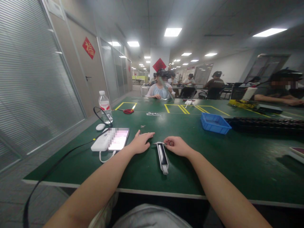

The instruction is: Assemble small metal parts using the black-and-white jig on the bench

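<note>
In the head view a long, narrow white frame [162, 158] with a dark strip inside lies on the green table, pointing towards me. A thin metal rod [155, 143] crosses its far end. My right hand [177, 145] is closed, its fingertips pinching the rod's right end; the exact grip is partly hidden. To the left of the frame, my left hand [141, 142] rests on the table, open, fingers stretched out and thumb apart, touching neither frame nor rod. Just beyond it lie some small metal pieces [142, 126], too small to name.
Left of my arm are a lit phone [120, 139], a white power bank [101, 142] with a cable, and a water bottle [105, 107]. Red-handled scissors [128, 111] lie further back. A blue bin [215, 123] stands at right. Across the table sits a person [160, 90].
</note>
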`<act>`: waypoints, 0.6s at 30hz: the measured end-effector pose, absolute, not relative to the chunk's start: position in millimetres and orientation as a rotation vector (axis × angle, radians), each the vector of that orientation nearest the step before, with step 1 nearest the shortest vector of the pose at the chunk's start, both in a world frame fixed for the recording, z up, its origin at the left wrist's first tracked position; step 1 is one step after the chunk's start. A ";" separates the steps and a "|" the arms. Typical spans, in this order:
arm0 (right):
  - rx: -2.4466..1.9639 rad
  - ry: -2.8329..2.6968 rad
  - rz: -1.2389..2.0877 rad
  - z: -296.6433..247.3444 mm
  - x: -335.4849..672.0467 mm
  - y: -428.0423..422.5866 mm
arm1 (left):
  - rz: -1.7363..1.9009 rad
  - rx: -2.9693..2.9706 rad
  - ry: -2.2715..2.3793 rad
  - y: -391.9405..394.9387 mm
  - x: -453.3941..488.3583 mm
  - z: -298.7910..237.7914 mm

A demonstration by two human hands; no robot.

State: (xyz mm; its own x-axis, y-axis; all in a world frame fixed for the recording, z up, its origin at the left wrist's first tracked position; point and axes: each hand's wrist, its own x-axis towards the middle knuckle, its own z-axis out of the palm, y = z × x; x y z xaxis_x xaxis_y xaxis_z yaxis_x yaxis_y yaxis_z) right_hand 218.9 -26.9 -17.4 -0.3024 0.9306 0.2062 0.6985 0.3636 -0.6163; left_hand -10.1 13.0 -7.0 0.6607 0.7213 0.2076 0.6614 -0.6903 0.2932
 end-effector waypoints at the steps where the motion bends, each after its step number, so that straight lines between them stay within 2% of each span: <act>1: -1.410 -2.094 0.569 -16.9 218.7 -27.1 | 0.480 2.684 1.128 13.0 -10.0 -6.9; 18: -1.416 -2.109 0.548 -16.1 218.2 -27.4 | 0.612 2.703 1.110 10.4 -6.4 -5.5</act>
